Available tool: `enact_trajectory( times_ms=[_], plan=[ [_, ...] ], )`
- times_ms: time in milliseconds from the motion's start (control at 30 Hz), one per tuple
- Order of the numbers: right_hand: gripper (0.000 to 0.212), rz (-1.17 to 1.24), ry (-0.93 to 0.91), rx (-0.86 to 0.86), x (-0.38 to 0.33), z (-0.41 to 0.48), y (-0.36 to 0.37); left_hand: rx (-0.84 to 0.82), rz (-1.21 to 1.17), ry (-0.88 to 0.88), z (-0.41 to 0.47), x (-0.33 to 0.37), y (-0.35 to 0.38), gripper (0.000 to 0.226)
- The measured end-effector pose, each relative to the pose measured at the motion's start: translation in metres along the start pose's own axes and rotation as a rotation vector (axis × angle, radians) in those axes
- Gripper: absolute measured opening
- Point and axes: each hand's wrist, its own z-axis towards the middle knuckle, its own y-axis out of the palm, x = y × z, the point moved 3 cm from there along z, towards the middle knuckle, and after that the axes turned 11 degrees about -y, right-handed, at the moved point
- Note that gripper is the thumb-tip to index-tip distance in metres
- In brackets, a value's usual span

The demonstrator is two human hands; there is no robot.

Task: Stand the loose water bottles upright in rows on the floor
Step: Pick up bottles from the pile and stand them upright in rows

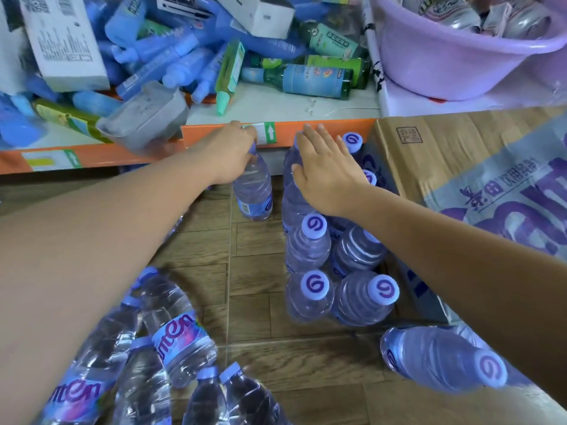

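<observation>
Beside the cardboard box [445,148], upright bottles [310,243] are standing in rows on the wooden floor [254,271], and loose bottles [175,326] are lying lower left. Your left grip [228,154] is holding one standing bottle [253,191] by its neck. Your right grip [325,173], fingers straight, is resting on a back-row bottle [291,197].

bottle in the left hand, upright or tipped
Upright: the bottle has its cap end up in the left hand, base down at the floor.

One head-worn camera looks forward and down, close above the floor [254,286].
</observation>
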Motion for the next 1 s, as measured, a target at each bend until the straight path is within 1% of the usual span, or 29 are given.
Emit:
enact_trajectory(
  times_ms=[200, 400, 533, 600, 633, 667, 733, 767, 800, 867, 933, 1000],
  plan=[
    [0.061, -0.046, 0.011, 0.039, 0.002, 0.005, 0.006, -0.029, -0.059, 0.025, 0.012, 0.008, 0.001, 0.041],
    [0.061, -0.05, 0.012, 0.054, 0.002, 0.004, 0.007, -0.059, -0.066, 0.154, 0.016, 0.015, -0.003, 0.044],
    [0.061, -0.057, 0.014, 0.061, 0.002, 0.003, 0.007, -0.04, -0.141, 0.145, 0.012, 0.014, -0.006, 0.043],
    [0.061, -0.055, 0.011, 0.056, 0.002, 0.003, 0.007, -0.003, -0.204, 0.092, 0.01, 0.014, -0.006, 0.043],
    [0.061, -0.055, 0.008, 0.052, 0.002, 0.003, 0.007, -0.005, -0.212, 0.032, 0.01, 0.014, -0.005, 0.045],
    [0.061, -0.055, 0.005, 0.046, 0.002, 0.003, 0.006, 0.002, -0.227, -0.022, 0.009, 0.013, -0.004, 0.041],
    [0.061, -0.059, 0.005, 0.04, 0.003, 0.003, 0.007, 0.016, -0.197, -0.092, 0.009, 0.014, -0.004, 0.016],
    [0.061, -0.064, 0.005, 0.041, 0.003, 0.003, 0.007, 0.016, -0.175, -0.104, 0.012, 0.013, -0.002, 0.021],
    [0.061, -0.071, 0.004, 0.042, 0.002, 0.003, 0.008, 0.018, -0.134, -0.071, 0.01, 0.016, -0.004, 0.023],
    [0.063, -0.094, -0.001, 0.041, 0.002, 0.003, 0.01, 0.011, -0.058, -0.017, 0.012, 0.018, -0.006, 0.005],
    [0.066, -0.106, -0.001, 0.035, 0.003, 0.003, 0.011, 0.023, -0.027, 0.024, 0.017, 0.017, -0.003, 0.023],
    [0.068, -0.106, 0.001, 0.027, 0.004, 0.003, 0.011, 0.049, -0.035, 0.023, 0.017, 0.018, -0.001, 0.031]
  ],
)
